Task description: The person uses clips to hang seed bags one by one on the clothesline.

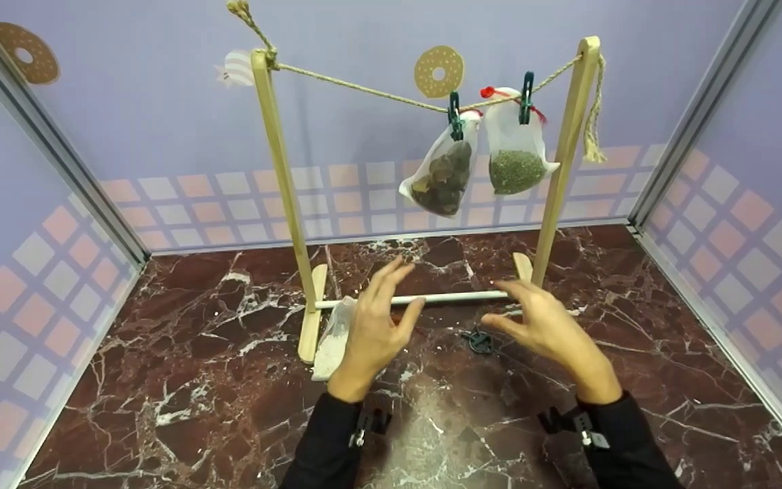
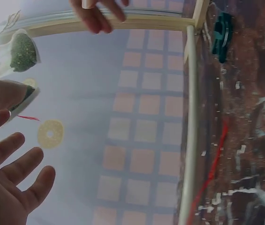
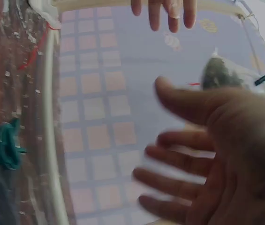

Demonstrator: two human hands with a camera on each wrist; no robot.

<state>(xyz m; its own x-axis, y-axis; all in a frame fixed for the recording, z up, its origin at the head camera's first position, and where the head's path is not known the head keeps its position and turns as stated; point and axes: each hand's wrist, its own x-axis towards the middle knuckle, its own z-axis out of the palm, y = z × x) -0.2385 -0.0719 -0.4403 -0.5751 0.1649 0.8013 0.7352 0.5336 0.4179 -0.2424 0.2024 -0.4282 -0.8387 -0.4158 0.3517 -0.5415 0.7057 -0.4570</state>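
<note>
Lying bag (image 1: 334, 341): one, with white grains (image 1: 329, 356), laid on the table (image 1: 180, 394) just beside a foot (image 1: 309, 339) of the stand (image 1: 282, 156); grains could be spilled if it is poorly tied.
Loose clip (image 1: 480, 341): one, on the table; a bag could be dropped if too thin a fold is pinched.
Left hand (image 1: 375, 326), right hand (image 1: 546, 320): two, both relaxed, nothing gripped.
Hung bags: two, dark-filled bag (image 1: 442, 176) and green-filled bag (image 1: 516, 171), each held by one of two green clips (image 1: 456, 122); could be slid together along the sagging rope (image 1: 357, 87).
Rope: one.
Posts (image 1: 571, 129): two.

The desk (image 1: 228, 414) looks glossy. The post (image 1: 283, 163) at ten o'clock is smooth wood; the bag (image 1: 444, 178) at one, sheer cloth.
</note>
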